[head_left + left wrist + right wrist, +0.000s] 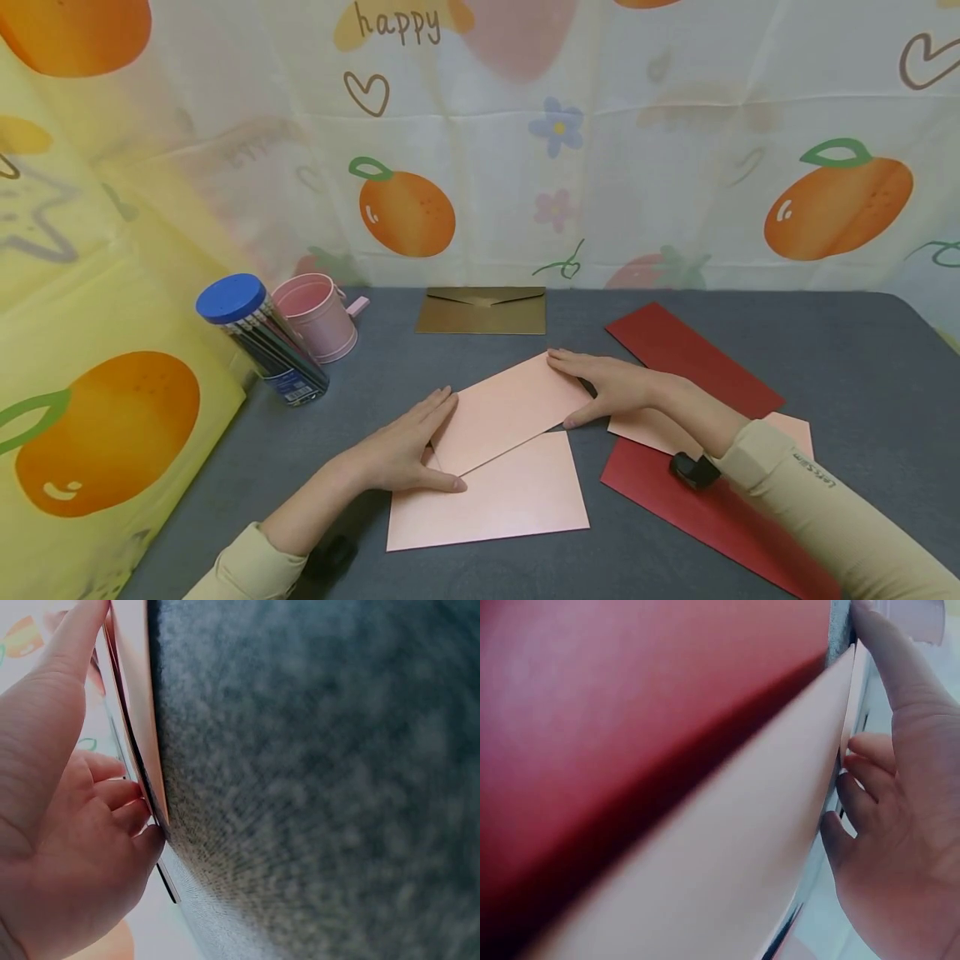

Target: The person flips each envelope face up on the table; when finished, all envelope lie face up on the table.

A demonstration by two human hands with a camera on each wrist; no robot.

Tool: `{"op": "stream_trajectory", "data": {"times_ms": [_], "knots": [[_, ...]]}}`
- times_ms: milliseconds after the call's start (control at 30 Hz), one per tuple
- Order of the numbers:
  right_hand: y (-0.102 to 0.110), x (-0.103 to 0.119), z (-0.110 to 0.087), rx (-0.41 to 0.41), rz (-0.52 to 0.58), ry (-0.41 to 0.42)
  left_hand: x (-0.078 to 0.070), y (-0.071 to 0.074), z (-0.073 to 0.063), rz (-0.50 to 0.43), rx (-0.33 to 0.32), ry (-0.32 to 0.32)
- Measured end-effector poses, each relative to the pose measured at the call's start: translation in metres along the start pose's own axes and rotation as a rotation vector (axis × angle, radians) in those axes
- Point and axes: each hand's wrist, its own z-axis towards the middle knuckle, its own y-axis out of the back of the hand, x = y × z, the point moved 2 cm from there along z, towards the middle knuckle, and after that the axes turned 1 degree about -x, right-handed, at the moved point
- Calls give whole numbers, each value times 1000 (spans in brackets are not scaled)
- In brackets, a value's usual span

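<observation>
A pale pink envelope [510, 408] lies slanted over a second pink envelope [517, 500], overlapping its upper part. My left hand [401, 446] holds the upper one at its left end, fingers on the far side and thumb along the near edge. At the right end, my right hand [611, 383] spans the same envelope, fingertips at its far corner and thumb close to its near corner. In the left wrist view, bent fingers [131, 806] meet the thin paper edges. The right wrist view shows fingers [862, 776] behind a pink sheet's edge.
Right of my hands lie a red envelope-like sheet [693, 358], a pink one [795, 429] and another red one [720, 517], partly under my forearm. A gold envelope [480, 317] lies at the back. At left stand a blue-lidded pencil jar [270, 342] and a pink cup [322, 321].
</observation>
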Motion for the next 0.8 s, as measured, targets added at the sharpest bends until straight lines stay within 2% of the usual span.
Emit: {"op": "stream_trajectory", "data": {"times_ms": [233,467,800], "knots": [[0,1,0,-2,-15,-14,0,3,-1,3,-1,11],[0,0,0,-14,-41,2,1,4,0,42,-35,-22],[0,0,0,-15,-29,21,3,6,-1,20,-84,-45]]}}
